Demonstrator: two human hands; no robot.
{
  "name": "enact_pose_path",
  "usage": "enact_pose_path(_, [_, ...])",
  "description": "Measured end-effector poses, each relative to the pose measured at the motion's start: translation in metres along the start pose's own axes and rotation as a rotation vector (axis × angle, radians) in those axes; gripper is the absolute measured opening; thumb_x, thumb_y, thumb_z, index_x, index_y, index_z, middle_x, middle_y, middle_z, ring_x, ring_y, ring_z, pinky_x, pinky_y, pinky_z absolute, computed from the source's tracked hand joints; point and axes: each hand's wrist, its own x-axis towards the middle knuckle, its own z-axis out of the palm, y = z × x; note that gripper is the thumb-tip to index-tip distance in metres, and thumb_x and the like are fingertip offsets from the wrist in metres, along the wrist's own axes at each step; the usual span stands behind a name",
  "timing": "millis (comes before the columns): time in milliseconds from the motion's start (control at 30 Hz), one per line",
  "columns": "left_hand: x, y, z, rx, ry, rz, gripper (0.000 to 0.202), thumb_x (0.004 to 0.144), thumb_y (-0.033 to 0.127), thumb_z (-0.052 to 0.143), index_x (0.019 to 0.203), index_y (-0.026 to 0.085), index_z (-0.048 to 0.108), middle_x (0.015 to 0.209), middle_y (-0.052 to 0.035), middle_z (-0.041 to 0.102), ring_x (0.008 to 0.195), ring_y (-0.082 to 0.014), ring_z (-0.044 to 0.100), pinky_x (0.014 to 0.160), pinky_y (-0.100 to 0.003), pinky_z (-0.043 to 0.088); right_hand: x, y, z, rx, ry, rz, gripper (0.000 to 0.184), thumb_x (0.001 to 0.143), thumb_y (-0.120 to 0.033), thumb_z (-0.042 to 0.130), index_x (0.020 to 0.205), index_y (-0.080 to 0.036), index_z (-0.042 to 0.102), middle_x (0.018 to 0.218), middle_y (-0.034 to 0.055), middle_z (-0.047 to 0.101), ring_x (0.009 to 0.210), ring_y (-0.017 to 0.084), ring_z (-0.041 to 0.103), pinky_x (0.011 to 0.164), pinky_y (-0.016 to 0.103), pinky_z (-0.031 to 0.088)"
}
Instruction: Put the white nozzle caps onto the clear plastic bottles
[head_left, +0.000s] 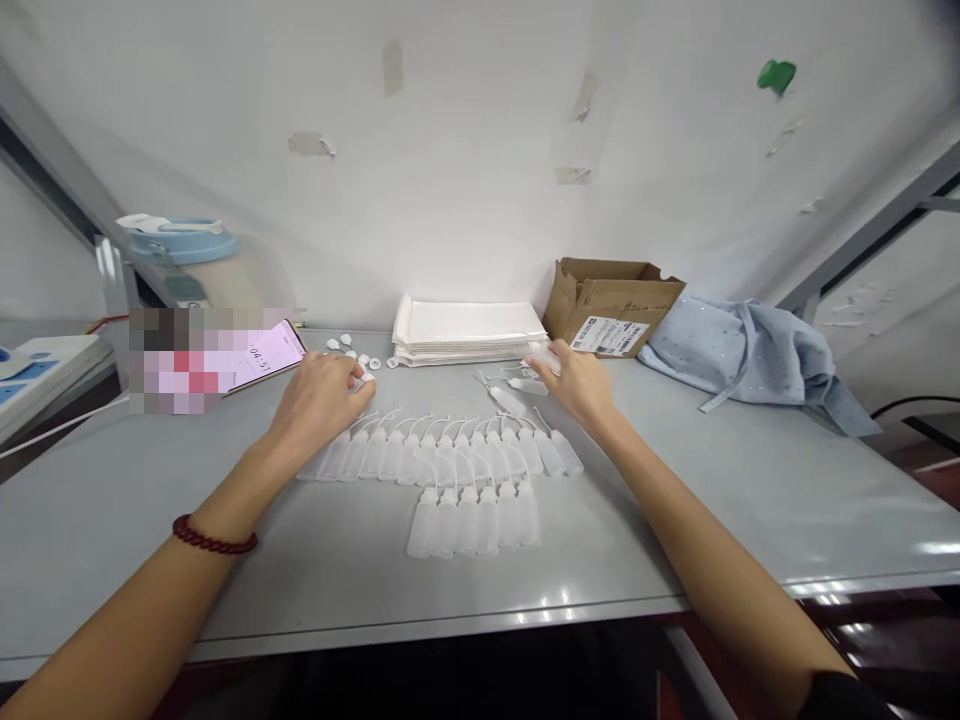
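My left hand [321, 400] is at the back left of the grey table, thumb and fingers pinched on a small white cap [366, 377]. Several loose white caps [345, 341] lie just beyond it. My right hand [576, 382] is closed around a small translucent squeeze bottle [541, 356], partly hidden by the fingers. Two or so loose bottles [508, 401] lie beneath that hand. Between my forearms, a long row of similar bottles [409, 460] lies flat, thin strap-like tails pointing away from me. Nearer, a shorter row of bottles [469, 525] lies in line.
A stack of white flat packs [471, 325] rests against the wall. Right of it stand an open cardboard box [615, 305] and a light blue cloth bag [739, 350]. At left are a phone [262, 358], a blue-lidded jug [187, 245] and a power strip [49, 375].
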Motion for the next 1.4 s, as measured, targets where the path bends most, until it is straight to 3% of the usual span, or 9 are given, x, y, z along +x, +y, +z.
enact_pose_path(133, [0.0, 0.003, -0.006, -0.025, -0.053, 0.008, 0.018, 0.079, 0.032, 0.05, 0.076, 0.018, 0.061, 0.076, -0.0074, 0.066, 0.081, -0.0286, 0.054, 0.075, -0.039, 0.043, 0.004, 0.011, -0.007, -0.049, 0.081, 0.042, 0.048, 0.09, -0.056, 0.043, 0.114, -0.017, 0.059, 0.076, 0.0128, 0.07, 0.071, 0.029, 0.06, 0.054, 0.028, 0.024])
enact_pose_path(267, [-0.002, 0.01, -0.01, -0.054, -0.085, -0.005, 0.023, 0.08, 0.036, 0.051, 0.078, 0.016, 0.062, 0.075, -0.0065, 0.065, 0.083, -0.0276, 0.053, 0.074, -0.037, 0.042, -0.003, 0.027, -0.014, -0.037, 0.197, 0.131, 0.034, 0.092, -0.039, 0.045, 0.081, -0.016, 0.068, 0.062, 0.0097, 0.065, 0.062, 0.024, 0.055, 0.053, 0.029, 0.022])
enact_pose_path(400, [-0.003, 0.015, -0.009, -0.091, -0.085, -0.01, 0.023, 0.08, 0.037, 0.05, 0.081, 0.017, 0.062, 0.08, -0.0052, 0.065, 0.09, -0.0265, 0.055, 0.076, -0.034, 0.041, -0.007, 0.029, -0.016, 0.023, 0.186, 0.11, 0.039, 0.09, -0.034, 0.046, 0.059, -0.016, 0.062, 0.055, 0.0069, 0.059, 0.052, 0.017, 0.044, 0.052, 0.029, 0.022])
enact_pose_path(700, [-0.005, 0.014, -0.007, -0.217, -0.029, -0.007, 0.026, 0.075, 0.041, 0.052, 0.082, 0.019, 0.063, 0.08, -0.0045, 0.065, 0.091, -0.0265, 0.056, 0.074, -0.033, 0.041, -0.021, 0.01, -0.022, 0.186, 0.087, 0.017, 0.039, 0.085, -0.025, 0.05, 0.047, -0.017, 0.05, 0.044, -0.0015, 0.04, 0.047, 0.012, 0.029, 0.051, 0.028, 0.022])
enact_pose_path(833, [-0.007, 0.017, -0.012, -0.274, -0.014, -0.03, 0.024, 0.074, 0.041, 0.054, 0.079, 0.02, 0.064, 0.078, -0.0032, 0.065, 0.087, -0.0251, 0.056, 0.072, -0.032, 0.04, -0.061, -0.011, -0.037, 0.329, -0.135, -0.162, 0.038, 0.089, -0.036, 0.049, 0.059, -0.017, 0.06, 0.047, -0.0042, 0.043, 0.046, 0.009, 0.036, 0.048, 0.023, 0.029])
enact_pose_path(900, [-0.008, 0.019, -0.014, -0.301, -0.008, -0.045, 0.023, 0.074, 0.041, 0.055, 0.079, 0.02, 0.064, 0.077, -0.0026, 0.064, 0.085, -0.0244, 0.055, 0.07, -0.031, 0.04, -0.084, -0.017, -0.045, 0.46, -0.393, -0.301, 0.031, 0.09, -0.041, 0.05, 0.083, -0.016, 0.067, 0.049, -0.0049, 0.049, 0.046, 0.01, 0.042, 0.049, 0.022, 0.032])
enact_pose_path(1000, [-0.01, 0.021, -0.017, -0.327, -0.007, -0.039, 0.022, 0.074, 0.041, 0.056, 0.078, 0.021, 0.064, 0.077, -0.002, 0.064, 0.083, -0.0237, 0.055, 0.069, -0.03, 0.039, -0.11, -0.017, -0.053, 0.427, -0.559, -0.37, 0.046, 0.085, -0.054, 0.055, 0.111, -0.016, 0.061, 0.059, -0.0029, 0.059, 0.052, 0.013, 0.052, 0.053, 0.024, 0.038])
enact_pose_path(1167, [-0.013, 0.025, -0.018, -0.358, -0.031, -0.032, 0.022, 0.074, 0.041, 0.057, 0.077, 0.021, 0.065, 0.078, -0.0016, 0.063, 0.084, -0.0229, 0.054, 0.068, -0.03, 0.039, -0.128, -0.012, -0.05, 0.229, -0.625, -0.386, 0.084, 0.071, -0.071, 0.058, 0.131, -0.014, 0.045, 0.062, -0.0013, 0.061, 0.056, 0.018, 0.057, 0.055, 0.029, 0.042])
enact_pose_path(1400, [-0.013, 0.026, -0.014, -0.372, -0.044, -0.006, 0.02, 0.075, 0.039, 0.059, 0.076, 0.021, 0.064, 0.076, -0.001, 0.064, 0.079, -0.0207, 0.052, 0.065, -0.029, 0.038, -0.134, -0.012, -0.044, 0.209, -0.593, -0.345, 0.08, 0.073, -0.065, 0.062, 0.132, -0.014, 0.044, 0.063, -0.0024, 0.059, 0.056, 0.018, 0.058, 0.055, 0.028, 0.042])
